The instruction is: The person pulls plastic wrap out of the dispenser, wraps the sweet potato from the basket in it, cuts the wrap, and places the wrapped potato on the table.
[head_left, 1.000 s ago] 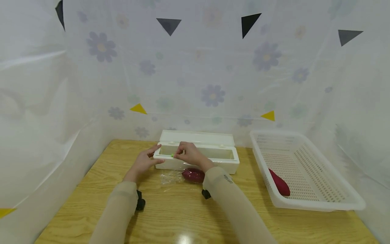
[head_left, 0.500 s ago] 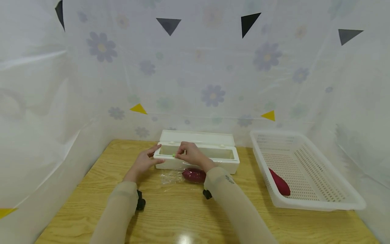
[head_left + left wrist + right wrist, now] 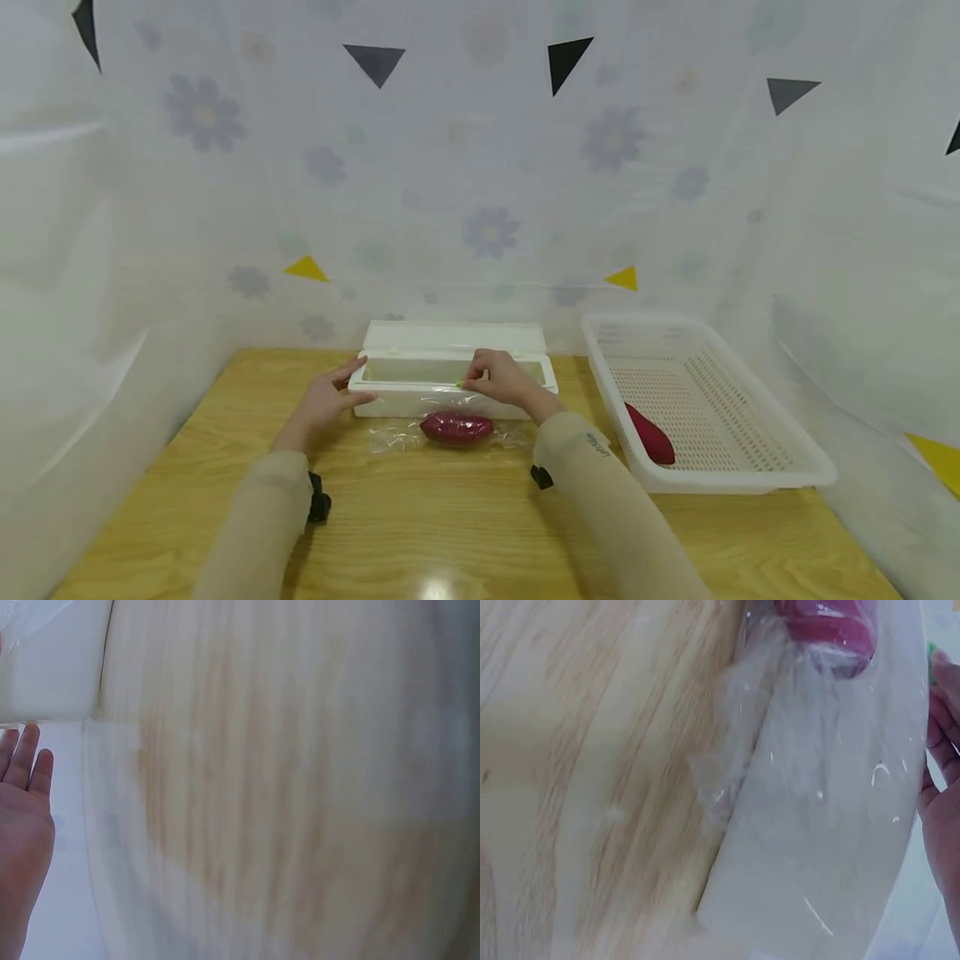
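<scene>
A long white cling film dispenser (image 3: 420, 403) lies at the back of the table with its lid (image 3: 455, 336) flipped up. My left hand (image 3: 321, 404) holds its left end, thumb on the front rim and fingers at the far side. Over the front rim, right of the middle, my right hand (image 3: 504, 382) pinches a small green slide cutter (image 3: 459, 384). Clear film (image 3: 810, 750) hangs down the front face to the table. On that film, before the box, lies a dark red sweet potato (image 3: 456, 428), with film spread to both sides.
A white perforated basket (image 3: 738, 479) stands at the right, holding another dark red sweet potato (image 3: 651, 435) by its left wall. Patterned sheeting (image 3: 487, 167) encloses the table (image 3: 420, 517) at the back and sides.
My right hand has slid rightward along the box rim with the green cutter, uncovering more of the sweet potato. My left hand keeps its hold. The head view has shifted slightly right.
</scene>
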A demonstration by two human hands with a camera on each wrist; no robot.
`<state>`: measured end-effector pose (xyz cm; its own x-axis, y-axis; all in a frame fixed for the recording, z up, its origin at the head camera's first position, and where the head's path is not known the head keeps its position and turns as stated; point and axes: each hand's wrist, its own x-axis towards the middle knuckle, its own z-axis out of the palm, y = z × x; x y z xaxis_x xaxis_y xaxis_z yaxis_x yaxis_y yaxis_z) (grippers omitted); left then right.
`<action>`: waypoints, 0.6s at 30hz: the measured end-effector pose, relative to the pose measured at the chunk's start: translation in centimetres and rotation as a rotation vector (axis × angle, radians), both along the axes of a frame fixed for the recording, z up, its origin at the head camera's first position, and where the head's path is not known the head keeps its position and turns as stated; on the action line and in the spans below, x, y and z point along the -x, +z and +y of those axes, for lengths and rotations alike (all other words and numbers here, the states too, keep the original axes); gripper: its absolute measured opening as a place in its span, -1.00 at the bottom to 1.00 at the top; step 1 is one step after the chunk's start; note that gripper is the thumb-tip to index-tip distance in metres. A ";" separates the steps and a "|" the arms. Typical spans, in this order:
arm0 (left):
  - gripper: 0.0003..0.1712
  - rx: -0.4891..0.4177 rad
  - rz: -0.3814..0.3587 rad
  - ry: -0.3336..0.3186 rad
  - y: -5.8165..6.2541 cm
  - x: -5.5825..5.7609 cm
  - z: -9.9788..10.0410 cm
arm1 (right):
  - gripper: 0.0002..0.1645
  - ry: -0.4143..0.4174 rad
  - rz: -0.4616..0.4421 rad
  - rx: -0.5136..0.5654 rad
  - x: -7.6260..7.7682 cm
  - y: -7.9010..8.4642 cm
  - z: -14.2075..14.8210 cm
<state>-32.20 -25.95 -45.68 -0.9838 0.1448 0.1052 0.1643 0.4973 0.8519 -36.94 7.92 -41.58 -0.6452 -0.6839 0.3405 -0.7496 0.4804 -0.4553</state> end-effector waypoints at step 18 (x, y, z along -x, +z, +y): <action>0.01 -0.034 -0.017 0.013 -0.4 0.3 0.4 | -0.86 -0.166 -0.019 -0.282 -1.1 2.6 2.8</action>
